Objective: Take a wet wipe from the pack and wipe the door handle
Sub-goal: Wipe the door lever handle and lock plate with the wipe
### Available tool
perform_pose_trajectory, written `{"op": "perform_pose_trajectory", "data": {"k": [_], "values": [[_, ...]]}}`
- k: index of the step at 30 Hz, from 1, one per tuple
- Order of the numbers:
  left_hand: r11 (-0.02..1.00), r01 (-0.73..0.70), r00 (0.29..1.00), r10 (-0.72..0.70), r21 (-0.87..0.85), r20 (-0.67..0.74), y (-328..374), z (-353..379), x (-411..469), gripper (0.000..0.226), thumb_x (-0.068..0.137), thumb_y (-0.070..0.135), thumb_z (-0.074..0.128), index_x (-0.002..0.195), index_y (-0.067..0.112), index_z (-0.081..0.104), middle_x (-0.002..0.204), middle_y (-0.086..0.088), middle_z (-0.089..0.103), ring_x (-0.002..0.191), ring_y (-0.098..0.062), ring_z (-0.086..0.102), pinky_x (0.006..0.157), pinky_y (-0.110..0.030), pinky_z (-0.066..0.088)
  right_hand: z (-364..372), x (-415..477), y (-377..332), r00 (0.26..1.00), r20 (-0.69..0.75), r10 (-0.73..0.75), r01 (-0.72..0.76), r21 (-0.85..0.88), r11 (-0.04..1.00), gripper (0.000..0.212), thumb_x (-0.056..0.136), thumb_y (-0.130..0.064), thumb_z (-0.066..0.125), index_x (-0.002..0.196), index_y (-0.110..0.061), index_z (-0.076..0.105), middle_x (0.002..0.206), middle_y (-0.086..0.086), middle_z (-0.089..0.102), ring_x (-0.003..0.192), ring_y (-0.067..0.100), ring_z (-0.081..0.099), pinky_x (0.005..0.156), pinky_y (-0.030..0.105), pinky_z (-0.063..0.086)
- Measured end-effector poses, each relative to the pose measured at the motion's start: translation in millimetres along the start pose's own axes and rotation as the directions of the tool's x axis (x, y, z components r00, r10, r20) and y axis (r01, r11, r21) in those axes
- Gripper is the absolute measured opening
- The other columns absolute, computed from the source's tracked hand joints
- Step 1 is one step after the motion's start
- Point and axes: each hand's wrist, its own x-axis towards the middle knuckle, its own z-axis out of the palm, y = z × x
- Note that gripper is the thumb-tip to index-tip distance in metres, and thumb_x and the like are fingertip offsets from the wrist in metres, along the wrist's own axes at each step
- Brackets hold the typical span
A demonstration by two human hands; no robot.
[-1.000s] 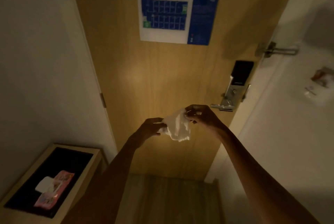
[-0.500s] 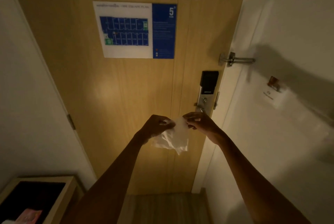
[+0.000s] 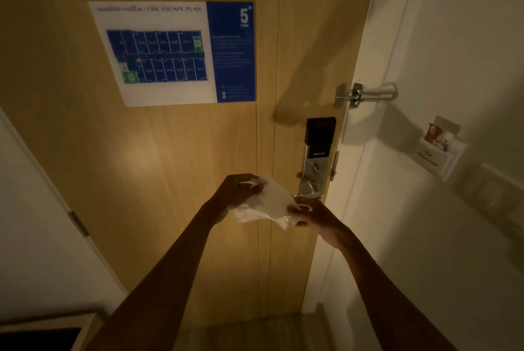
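Note:
A crumpled white wet wipe [image 3: 269, 203] is stretched between both my hands in front of the wooden door [image 3: 175, 169]. My left hand [image 3: 235, 194] pinches its upper left corner. My right hand [image 3: 309, 216] grips its lower right edge, just below the metal door handle [image 3: 309, 190], which is partly hidden behind the wipe and my fingers. The handle hangs under a silver lock plate with a black card reader [image 3: 319, 138]. The wipe pack is out of view.
A fire escape plan [image 3: 173, 53] is stuck to the door. A metal swing latch [image 3: 365, 94] bridges door and frame. A key-card holder [image 3: 438, 149] is on the white right wall. A wooden stand's corner [image 3: 42, 331] shows at bottom left.
The view has tilted up and come closer to the door, so the pack has left the frame. Both hands carried the wipe right, up to the handle.

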Motion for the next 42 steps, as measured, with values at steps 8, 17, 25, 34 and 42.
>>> {"op": "perform_pose_trajectory", "data": {"k": [8,17,25,34,42], "values": [[0.947,0.203,0.978,-0.208,-0.247,0.006,-41,23,4,0.032,0.086,0.033,0.069,0.113,0.017,0.068,0.109,-0.007,0.073,0.095,-0.024,0.072,0.073,-0.029,0.057,-27,22,-5,0.978,-0.2,-0.064,0.035,-0.146,0.989,0.008,0.089,-0.018,0.067,0.096,-0.022,0.069,0.088,0.003,0.069,0.071,0.009,0.068,0.057,0.023,0.055],[0.928,0.256,0.953,-0.289,-0.272,-0.089,-72,73,12,0.036,0.082,0.026,0.075,0.112,0.009,0.068,0.101,-0.011,0.074,0.083,-0.021,0.075,0.069,-0.033,0.062,-60,25,32,0.993,-0.111,-0.025,-0.001,-0.224,0.975,0.021,0.092,-0.017,0.063,0.112,-0.023,0.067,0.086,0.004,0.07,0.066,0.009,0.065,0.057,0.025,0.054],[0.983,0.175,0.939,-0.148,0.061,-0.31,-85,101,37,0.035,0.078,0.024,0.079,0.1,-0.002,0.071,0.088,-0.015,0.076,0.065,-0.017,0.075,0.054,-0.029,0.061,-87,38,59,0.944,-0.21,-0.253,0.127,-0.477,0.87,0.027,0.087,-0.018,0.068,0.113,-0.012,0.063,0.097,-0.001,0.07,0.065,0.004,0.068,0.059,0.013,0.054],[0.979,0.138,0.885,-0.054,0.149,-0.463,-70,100,81,0.029,0.07,0.025,0.086,0.081,0.001,0.074,0.067,-0.013,0.075,0.052,-0.021,0.072,0.052,-0.038,0.062,-85,77,61,0.788,-0.445,-0.425,0.089,-0.602,0.794,0.009,0.085,-0.011,0.067,0.091,-0.017,0.068,0.091,-0.001,0.071,0.077,0.007,0.062,0.065,0.006,0.042],[0.938,0.184,0.916,-0.055,0.294,-0.396,-78,93,108,0.019,0.073,0.034,0.082,0.08,0.016,0.079,0.08,0.0,0.077,0.062,-0.011,0.067,0.069,-0.032,0.06,-80,96,76,0.728,-0.573,-0.376,-0.137,-0.659,0.739,0.022,0.085,-0.023,0.069,0.105,-0.017,0.065,0.107,0.009,0.063,0.099,0.023,0.056,0.07,0.032,0.058]]}}
